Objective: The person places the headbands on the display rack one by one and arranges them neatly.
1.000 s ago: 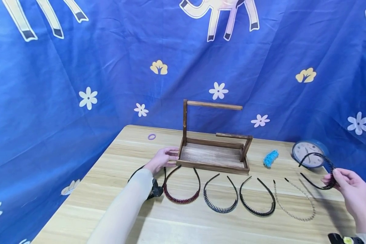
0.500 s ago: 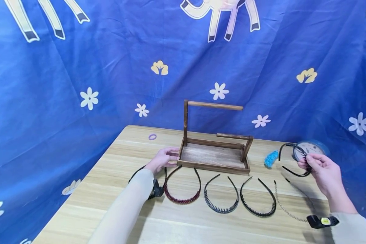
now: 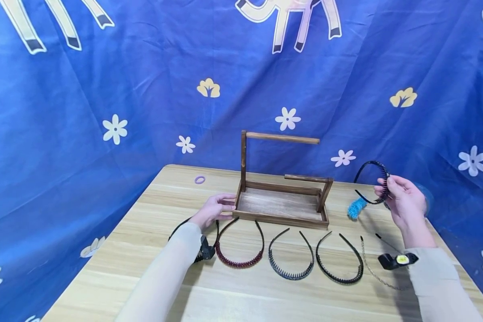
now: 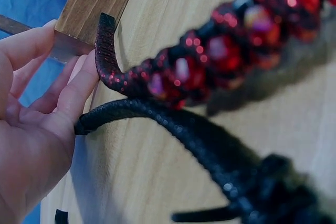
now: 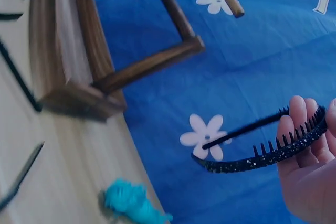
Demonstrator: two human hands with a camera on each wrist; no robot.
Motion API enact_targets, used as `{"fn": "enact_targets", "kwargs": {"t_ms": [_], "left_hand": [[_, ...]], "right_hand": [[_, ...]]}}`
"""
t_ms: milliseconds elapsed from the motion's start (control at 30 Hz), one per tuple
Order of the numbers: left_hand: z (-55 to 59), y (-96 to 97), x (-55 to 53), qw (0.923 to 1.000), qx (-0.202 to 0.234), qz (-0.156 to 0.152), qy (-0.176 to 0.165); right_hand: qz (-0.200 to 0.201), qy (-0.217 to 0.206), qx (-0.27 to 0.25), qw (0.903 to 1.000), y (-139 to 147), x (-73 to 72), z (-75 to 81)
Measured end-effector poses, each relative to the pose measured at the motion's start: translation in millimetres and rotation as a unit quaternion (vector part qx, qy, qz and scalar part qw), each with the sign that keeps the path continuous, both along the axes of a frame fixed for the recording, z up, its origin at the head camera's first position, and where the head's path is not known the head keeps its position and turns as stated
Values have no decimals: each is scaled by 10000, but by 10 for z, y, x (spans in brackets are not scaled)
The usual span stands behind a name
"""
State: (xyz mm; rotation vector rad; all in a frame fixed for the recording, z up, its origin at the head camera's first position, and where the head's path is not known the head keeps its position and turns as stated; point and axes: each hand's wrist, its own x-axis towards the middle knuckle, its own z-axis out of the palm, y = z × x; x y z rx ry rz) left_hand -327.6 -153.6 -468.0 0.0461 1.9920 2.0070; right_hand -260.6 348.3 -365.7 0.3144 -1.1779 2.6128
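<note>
In the head view my right hand (image 3: 406, 201) pinches a black toothed headband (image 3: 385, 181) between thumb and fingers, above the table's right side. The right wrist view shows glitter on this headband (image 5: 252, 162), its ends pointing away from the hand. My left hand (image 3: 213, 211) touches the left end of a dark wooden rack (image 3: 281, 219) with fairly straight fingers. This rack has a tray base and two side-reaching bars, the upper bar (image 3: 281, 137) and the lower bar (image 3: 306, 178). Beside the left hand lies a red beaded headband (image 3: 241, 264); a black one (image 4: 199, 145) is partly beneath the wrist.
Along the front lie a grey-blue toothed headband (image 3: 291, 275), a black headband (image 3: 346, 281) and a thin braided one (image 3: 376, 276), partly covered by the right wrist. A blue fuzzy bundle (image 3: 356, 209) and a purple ring (image 3: 200, 180) lie farther back. A round clock (image 3: 428, 199) is mostly hidden.
My right hand has moved left and upward with the black headband, from in front of the clock to above the blue bundle. The left hand and the rack stay in place.
</note>
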Motion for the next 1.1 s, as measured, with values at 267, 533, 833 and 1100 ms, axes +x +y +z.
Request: {"fn": "enact_targets", "kwargs": {"t_ms": [267, 533, 833, 1100], "left_hand": [[26, -2, 11, 10000, -29, 29, -20], [21, -2, 6, 10000, -5, -46, 6], [1, 4, 15, 10000, -14, -11, 11], [10, 5, 15, 10000, -21, 11, -13]], "right_hand": [[-38, -113, -268, 9996, -248, -268, 197], [26, -236, -189, 9995, -521, -478, 411], [83, -443, 126, 9989, -868, -667, 550], [137, -643, -104, 9978, -1138, -780, 612]]}}
